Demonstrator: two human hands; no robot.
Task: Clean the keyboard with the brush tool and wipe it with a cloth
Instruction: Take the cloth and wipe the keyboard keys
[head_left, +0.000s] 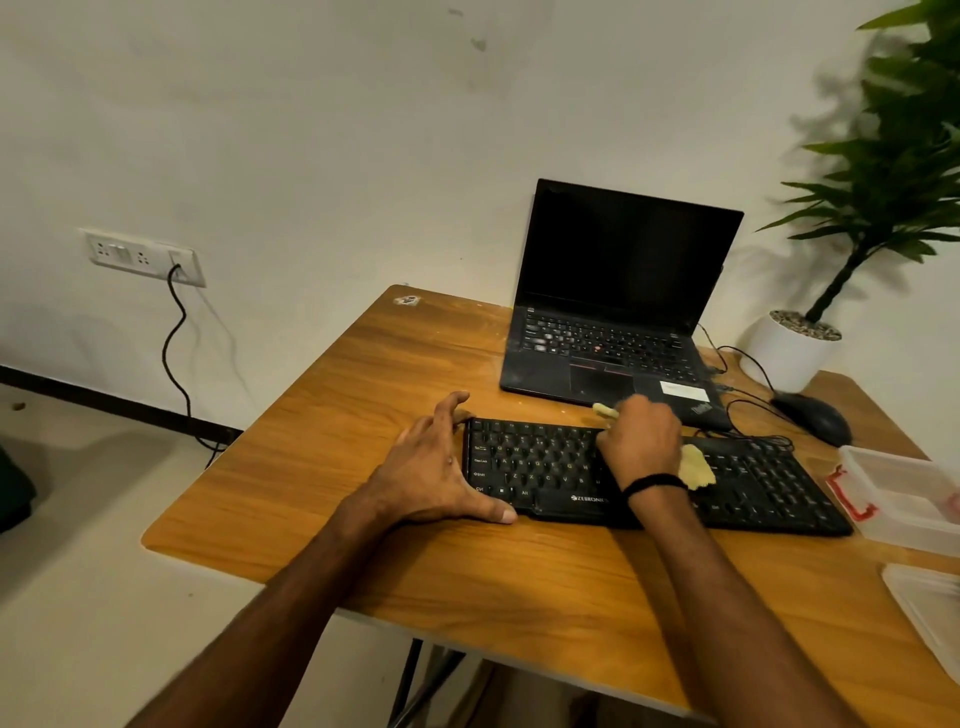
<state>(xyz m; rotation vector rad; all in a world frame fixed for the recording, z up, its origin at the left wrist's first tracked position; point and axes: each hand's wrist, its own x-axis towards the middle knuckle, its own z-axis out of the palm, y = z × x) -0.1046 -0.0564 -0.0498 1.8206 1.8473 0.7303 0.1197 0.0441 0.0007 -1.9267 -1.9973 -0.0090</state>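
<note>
A black keyboard (540, 465) lies across the wooden table (395, 374) in front of me. My left hand (431, 467) rests at the keyboard's left end, thumb along the front edge and fingers spread at the back corner. My right hand (641, 441) is over the middle keys and grips a pale yellow cloth (696, 467), which bunches out on the right of the hand and sticks out at the top. No brush tool can be made out.
An open black laptop (613, 322) stands behind the keyboard. A black mouse (813, 415) with cables lies to the right, near a potted plant (795, 348). A clear plastic box (904, 493) and its lid (930, 608) sit at the table's right edge.
</note>
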